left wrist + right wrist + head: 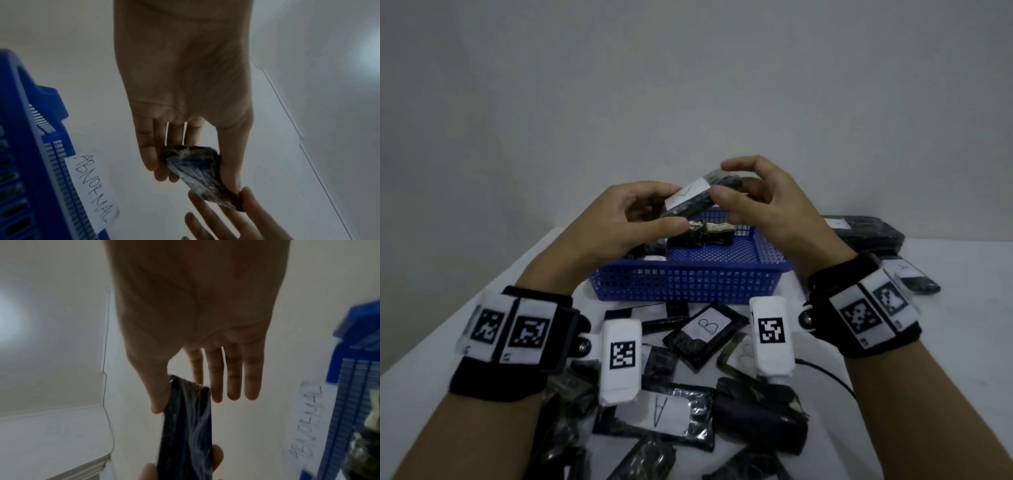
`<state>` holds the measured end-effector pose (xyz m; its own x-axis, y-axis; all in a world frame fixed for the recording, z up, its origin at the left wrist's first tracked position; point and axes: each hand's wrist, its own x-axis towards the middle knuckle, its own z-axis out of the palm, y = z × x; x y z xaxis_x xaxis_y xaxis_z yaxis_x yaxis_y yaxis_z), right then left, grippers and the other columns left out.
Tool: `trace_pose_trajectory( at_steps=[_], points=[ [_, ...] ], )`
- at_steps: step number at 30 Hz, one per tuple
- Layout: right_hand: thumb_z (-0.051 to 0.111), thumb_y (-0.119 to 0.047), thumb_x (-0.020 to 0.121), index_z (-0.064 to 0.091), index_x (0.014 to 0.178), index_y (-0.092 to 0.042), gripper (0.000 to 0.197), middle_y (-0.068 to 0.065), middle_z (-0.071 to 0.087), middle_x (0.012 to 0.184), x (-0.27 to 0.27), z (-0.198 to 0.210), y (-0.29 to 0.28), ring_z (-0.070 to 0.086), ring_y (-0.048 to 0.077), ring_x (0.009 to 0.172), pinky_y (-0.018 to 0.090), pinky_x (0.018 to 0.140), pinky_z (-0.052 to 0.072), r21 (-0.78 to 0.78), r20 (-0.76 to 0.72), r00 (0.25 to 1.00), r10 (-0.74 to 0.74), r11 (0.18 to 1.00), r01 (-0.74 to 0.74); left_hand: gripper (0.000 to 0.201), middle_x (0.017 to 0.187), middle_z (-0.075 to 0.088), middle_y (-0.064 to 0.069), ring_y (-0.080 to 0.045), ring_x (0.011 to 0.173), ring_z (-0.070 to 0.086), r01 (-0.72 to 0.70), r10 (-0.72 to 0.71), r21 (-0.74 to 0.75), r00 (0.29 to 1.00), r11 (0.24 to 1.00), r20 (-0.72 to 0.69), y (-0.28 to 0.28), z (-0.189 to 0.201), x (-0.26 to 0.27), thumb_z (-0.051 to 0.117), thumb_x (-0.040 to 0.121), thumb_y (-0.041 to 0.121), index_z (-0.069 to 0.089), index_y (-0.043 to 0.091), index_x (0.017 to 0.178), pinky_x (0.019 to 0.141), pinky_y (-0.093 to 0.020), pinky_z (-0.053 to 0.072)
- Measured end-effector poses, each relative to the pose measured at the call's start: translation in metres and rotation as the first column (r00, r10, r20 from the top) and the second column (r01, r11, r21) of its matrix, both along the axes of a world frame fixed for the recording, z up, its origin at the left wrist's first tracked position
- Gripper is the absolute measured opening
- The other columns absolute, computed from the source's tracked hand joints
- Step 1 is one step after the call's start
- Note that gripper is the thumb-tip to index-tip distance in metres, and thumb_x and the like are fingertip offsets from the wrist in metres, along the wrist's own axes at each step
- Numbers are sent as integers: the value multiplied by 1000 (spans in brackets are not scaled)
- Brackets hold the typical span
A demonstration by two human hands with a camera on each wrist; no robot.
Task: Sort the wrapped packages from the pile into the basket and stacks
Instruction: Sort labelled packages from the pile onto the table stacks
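A black film-wrapped package (688,202) with a white label is held up over the blue mesh basket (688,284). My left hand (671,207) grips its left end between thumb and curled fingers, and the left wrist view shows this package (197,170) close up. My right hand (722,181) pinches the other end with thumb and index finger, while its other fingers stay arched above. In the right wrist view the thumb presses on the package (185,426). Several packages (702,233) lie inside the basket. The pile (661,411) lies near me, with packages marked A and B (705,329).
A stack of black packages (866,233) sits right of the basket, with another package (914,277) in front of it. A paper label reading ABNORMAL (92,191) hangs on the basket wall. A thin black cable (832,373) runs across the white table (928,342) at right.
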<state>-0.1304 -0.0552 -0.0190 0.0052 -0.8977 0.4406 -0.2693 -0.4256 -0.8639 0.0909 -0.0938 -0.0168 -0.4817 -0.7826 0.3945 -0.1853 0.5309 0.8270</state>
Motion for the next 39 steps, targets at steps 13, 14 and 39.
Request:
trace_pose_trajectory(
  at_steps=[13,14,39],
  points=[
    [86,-39,72,62,126,-43,60,-21,61,125,-174,16,80,61,3,108,32,92,53,-38,-621,699,-354,904,425,54,105,68,10,-6,89,65,207,-131,-146,902,967,412,17,24,-189,84,72,45,59,31,117,74,-21,50],
    [87,-40,70,61,125,-44,60,-22,61,123,-184,13,85,60,4,107,28,90,51,-9,-661,669,-339,896,445,55,104,68,9,-7,89,66,237,-156,-139,887,962,435,19,21,-205,85,72,44,58,31,118,73,-22,52],
    [86,-48,72,50,141,-30,80,-4,44,136,-291,-73,64,51,18,115,38,105,45,382,-854,519,40,725,573,73,134,52,0,-20,117,53,367,-145,-58,503,929,852,0,-74,-349,83,76,41,49,24,138,101,-42,48]
  ],
)
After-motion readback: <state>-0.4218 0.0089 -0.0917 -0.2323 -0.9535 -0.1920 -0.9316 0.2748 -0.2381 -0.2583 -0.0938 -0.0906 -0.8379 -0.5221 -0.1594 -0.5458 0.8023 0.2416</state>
